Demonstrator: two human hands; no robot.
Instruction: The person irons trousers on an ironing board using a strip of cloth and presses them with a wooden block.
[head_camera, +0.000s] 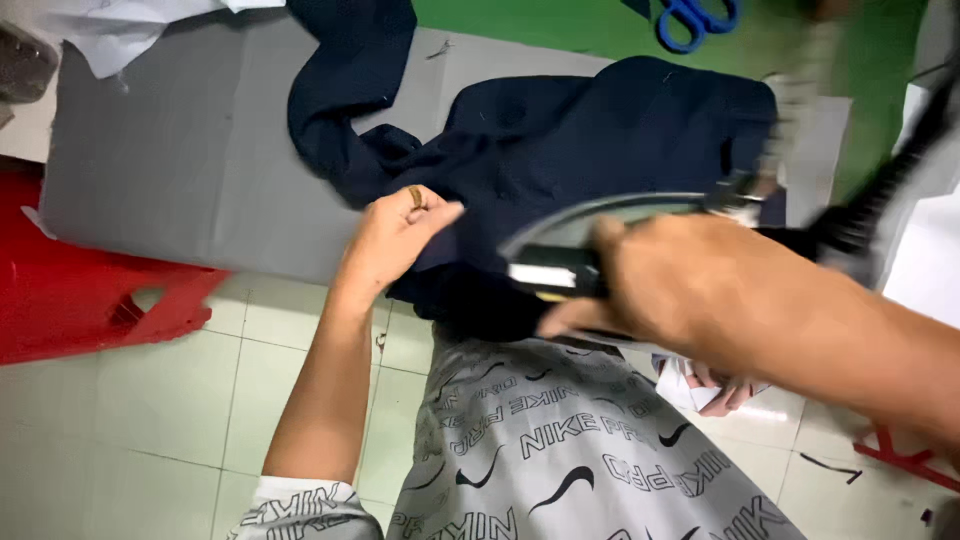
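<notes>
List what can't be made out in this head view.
- Iron: motion-blurred; the right hand covers its handle.
- Navy fabric: near edge hidden under the iron and the left hand.
- Blue scissors: cut off by the top edge.
- Red stool: cut off by the left edge.

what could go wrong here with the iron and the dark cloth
1. The left hand presses the navy fabric close beside the iron in the right hand; its fingers could get burned.
2. The iron's cord stretches off to the right and might snag or drag across the cloth.
3. The fabric hangs over the grey table edge, so it could slip toward the floor.
</notes>
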